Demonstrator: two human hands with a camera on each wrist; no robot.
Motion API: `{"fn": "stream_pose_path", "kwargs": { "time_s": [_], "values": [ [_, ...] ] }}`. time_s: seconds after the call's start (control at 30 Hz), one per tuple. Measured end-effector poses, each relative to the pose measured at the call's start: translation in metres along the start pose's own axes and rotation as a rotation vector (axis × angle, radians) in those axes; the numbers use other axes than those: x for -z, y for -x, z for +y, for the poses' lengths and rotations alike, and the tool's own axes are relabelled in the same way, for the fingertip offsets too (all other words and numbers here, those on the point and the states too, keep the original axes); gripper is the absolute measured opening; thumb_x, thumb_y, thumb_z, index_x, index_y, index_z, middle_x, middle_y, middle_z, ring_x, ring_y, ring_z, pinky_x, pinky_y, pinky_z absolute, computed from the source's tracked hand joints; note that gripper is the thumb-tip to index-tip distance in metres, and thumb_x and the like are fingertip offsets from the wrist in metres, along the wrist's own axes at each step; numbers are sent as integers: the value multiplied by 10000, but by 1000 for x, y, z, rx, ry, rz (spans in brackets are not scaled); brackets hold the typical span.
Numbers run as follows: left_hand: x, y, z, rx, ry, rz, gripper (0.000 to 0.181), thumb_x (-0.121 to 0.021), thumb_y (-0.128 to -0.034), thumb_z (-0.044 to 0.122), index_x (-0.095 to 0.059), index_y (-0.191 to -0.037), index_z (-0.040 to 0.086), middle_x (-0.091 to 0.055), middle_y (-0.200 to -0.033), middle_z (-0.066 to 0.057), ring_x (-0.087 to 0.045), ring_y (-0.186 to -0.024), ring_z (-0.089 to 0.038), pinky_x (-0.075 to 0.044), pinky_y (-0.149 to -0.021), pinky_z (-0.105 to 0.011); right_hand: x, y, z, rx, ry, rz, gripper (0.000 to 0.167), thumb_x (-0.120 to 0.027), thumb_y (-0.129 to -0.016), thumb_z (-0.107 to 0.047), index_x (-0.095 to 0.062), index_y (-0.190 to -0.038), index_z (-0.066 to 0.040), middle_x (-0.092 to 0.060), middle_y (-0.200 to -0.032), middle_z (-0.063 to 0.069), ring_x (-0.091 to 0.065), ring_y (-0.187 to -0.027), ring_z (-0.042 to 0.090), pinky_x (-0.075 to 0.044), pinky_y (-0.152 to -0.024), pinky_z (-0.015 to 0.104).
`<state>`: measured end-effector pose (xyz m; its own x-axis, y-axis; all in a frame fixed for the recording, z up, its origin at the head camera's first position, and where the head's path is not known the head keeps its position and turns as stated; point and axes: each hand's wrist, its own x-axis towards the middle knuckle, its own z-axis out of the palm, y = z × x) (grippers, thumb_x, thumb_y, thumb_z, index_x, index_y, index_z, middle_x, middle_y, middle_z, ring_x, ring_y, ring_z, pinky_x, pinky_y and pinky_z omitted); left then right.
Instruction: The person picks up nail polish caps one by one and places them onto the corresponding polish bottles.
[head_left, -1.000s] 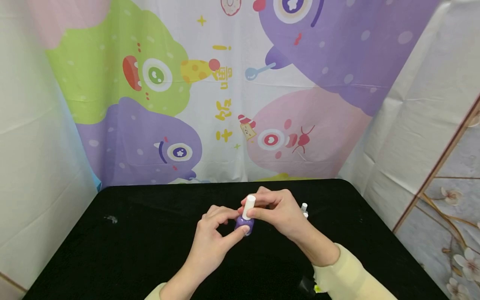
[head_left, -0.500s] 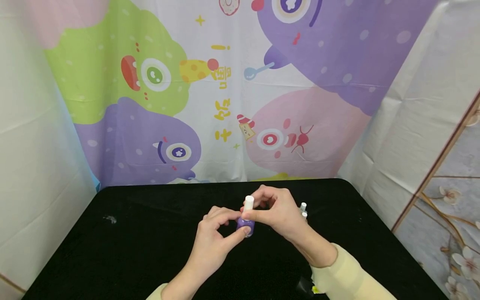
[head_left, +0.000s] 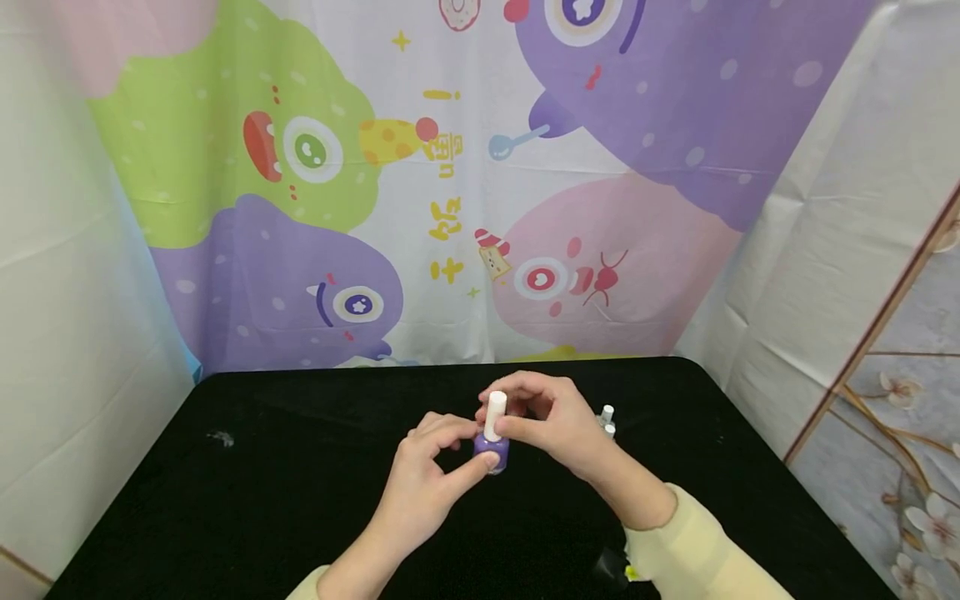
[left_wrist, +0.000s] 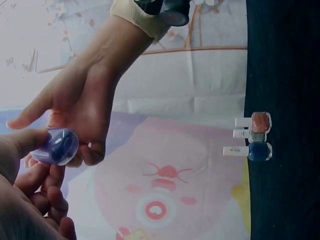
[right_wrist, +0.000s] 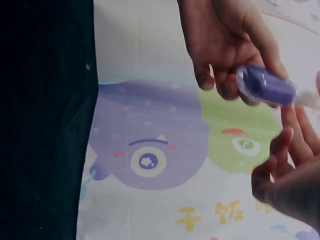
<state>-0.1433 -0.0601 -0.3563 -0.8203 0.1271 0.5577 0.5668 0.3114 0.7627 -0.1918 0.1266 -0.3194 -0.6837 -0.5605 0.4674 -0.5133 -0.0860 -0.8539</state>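
Note:
A small bottle of purple nail polish (head_left: pixel 491 454) with a tall white cap (head_left: pixel 496 415) is held up above the black table, cap upward. My left hand (head_left: pixel 423 475) pinches the purple glass between thumb and fingers; the bottle's base shows in the left wrist view. My right hand (head_left: pixel 562 421) is at the white cap, its thumb on the near side and its fingers curved behind. In the right wrist view the cap (right_wrist: pixel 307 99) is blurred and lies between the right thumb and fingers.
Several nail polish bottles stand on the table behind my right hand: an orange-pink one (left_wrist: pixel 260 122), a clear one (left_wrist: pixel 258 135) and a dark blue one (left_wrist: pixel 259 151). A black object (head_left: pixel 611 568) lies by the right sleeve. A printed curtain (head_left: pixel 450 317) hangs behind the table.
My right thumb and fingers have shifted round the cap, the thumb lower half a second ago and back at the cap's side now. My left hand and the bottle have barely moved.

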Motion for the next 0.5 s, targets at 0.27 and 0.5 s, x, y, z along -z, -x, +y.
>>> {"fn": "stream_pose_path", "kwargs": {
  "time_s": [0.27, 0.5],
  "values": [
    [1, -1, -4, 10, 84, -54, 170, -759, -788, 205, -708, -936, 138, -700, -956, 40, -542, -870, -94, -456, -766, -267, 12, -3, 6, 39, -168, -233, 355, -476, -990, -137, -503, -1230, 123, -680, -1109, 46, -640, -1034, 216, -486, -917, 404],
    [-1, 0, -3, -1, 51, -52, 178, -768, -777, 206, -707, -932, 145, -698, -967, 69, -544, -876, -89, -449, -760, -268, 11, -2, 8, 44, -150, -208, 250, -520, -953, -47, -563, -1059, 175, -657, -1006, 65, -621, -921, 159, -528, -810, 317]
  ]
}}
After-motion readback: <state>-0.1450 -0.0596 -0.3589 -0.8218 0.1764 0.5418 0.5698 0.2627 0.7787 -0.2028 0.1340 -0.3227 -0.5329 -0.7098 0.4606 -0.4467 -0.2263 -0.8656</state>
